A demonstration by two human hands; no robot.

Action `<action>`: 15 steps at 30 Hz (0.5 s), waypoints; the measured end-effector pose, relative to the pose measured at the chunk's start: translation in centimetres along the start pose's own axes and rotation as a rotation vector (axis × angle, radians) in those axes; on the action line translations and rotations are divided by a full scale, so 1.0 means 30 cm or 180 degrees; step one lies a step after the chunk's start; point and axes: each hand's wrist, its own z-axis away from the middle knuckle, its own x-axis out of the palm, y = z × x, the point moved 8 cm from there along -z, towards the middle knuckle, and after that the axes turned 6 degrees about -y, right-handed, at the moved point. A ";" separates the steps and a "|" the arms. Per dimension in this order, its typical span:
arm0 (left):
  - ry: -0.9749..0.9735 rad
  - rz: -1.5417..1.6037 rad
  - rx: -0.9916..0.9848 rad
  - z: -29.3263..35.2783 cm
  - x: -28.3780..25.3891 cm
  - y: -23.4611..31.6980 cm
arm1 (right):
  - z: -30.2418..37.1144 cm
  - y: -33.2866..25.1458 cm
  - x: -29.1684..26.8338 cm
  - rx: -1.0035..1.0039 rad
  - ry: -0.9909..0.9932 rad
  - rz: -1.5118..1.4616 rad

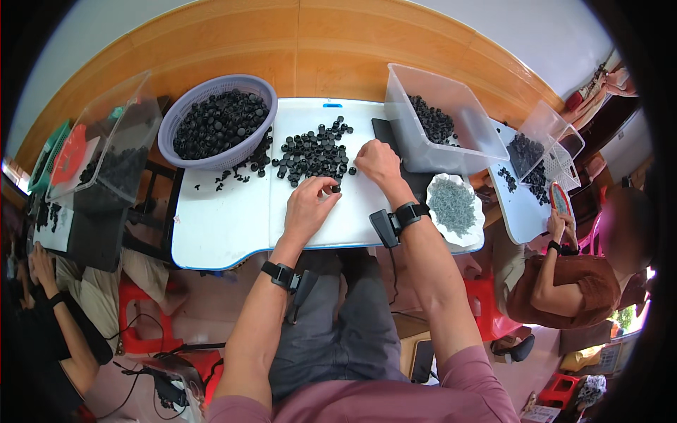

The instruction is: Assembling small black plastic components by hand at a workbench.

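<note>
My left hand [307, 210] is over the white table [226, 236], its thumb and forefinger pinched on a small round black cap [336, 189]. Just beyond it lies a loose pile of black caps [314, 155]. To the right of that pile is my right hand [379, 163], fingers curled together and pointing toward the caps. Anything between those fingertips is hidden from view. A single black cap [352, 170] lies on the table close to the right fingertips. Both wrists wear black straps with a box-shaped device.
A purple basket [167, 149] heaped with black parts stands at the back left. At the back right is a clear plastic bin [451, 159] with more. A white scalloped dish [474, 238] holds small translucent pieces. Other people work at tables on both sides.
</note>
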 end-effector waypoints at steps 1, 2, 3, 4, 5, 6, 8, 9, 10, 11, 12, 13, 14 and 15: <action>0.0014 -0.0098 0.0048 0.003 -0.014 -0.002 | 0.017 -0.027 -0.022 -0.0086 0.0054 -0.0184; 0.0031 -0.0105 0.0026 0.005 -0.020 -0.005 | 0.035 -0.041 -0.043 -0.0161 0.0112 -0.0364; 0.0044 -0.0121 0.0026 0.006 -0.025 -0.004 | 0.056 -0.053 -0.055 -0.0180 0.0092 -0.0365; 0.0046 -0.0125 0.0038 0.006 -0.022 0.001 | 0.081 -0.054 -0.079 -0.0338 0.0228 -0.0820; 0.0049 -0.0125 0.0028 0.007 -0.021 0.002 | 0.107 -0.055 -0.094 -0.0494 0.0364 -0.1278; 0.0054 -0.0101 -0.0002 0.008 -0.021 0.002 | 0.130 -0.054 -0.080 -0.0497 0.0354 -0.1281; 0.0032 -0.0059 -0.0006 0.004 -0.009 0.003 | 0.185 -0.017 -0.071 -0.0419 0.0570 -0.2074; 0.0042 -0.0286 0.0108 0.004 -0.007 0.009 | 0.207 -0.014 -0.057 -0.0410 0.0578 -0.2079; 0.0041 -0.0524 0.0214 0.005 -0.004 0.017 | 0.228 -0.004 -0.038 -0.0318 0.0619 -0.2154; 0.0018 -0.0537 0.0214 0.006 -0.001 0.015 | 0.248 0.005 -0.019 -0.0225 0.0661 -0.2229; -0.0068 -0.0771 0.0364 0.010 0.011 0.027 | 0.267 0.007 -0.007 -0.0248 0.0773 -0.2402; -0.0157 -0.0997 0.0524 0.010 0.024 0.047 | 0.279 0.015 0.010 -0.0225 0.0785 -0.2418; -0.0186 -0.1003 0.0535 0.007 0.031 0.054 | 0.289 0.028 0.022 -0.0184 0.0847 -0.2457; -0.0142 -0.0833 0.0394 0.001 0.029 0.049 | 0.296 0.042 0.032 -0.0141 0.0910 -0.2496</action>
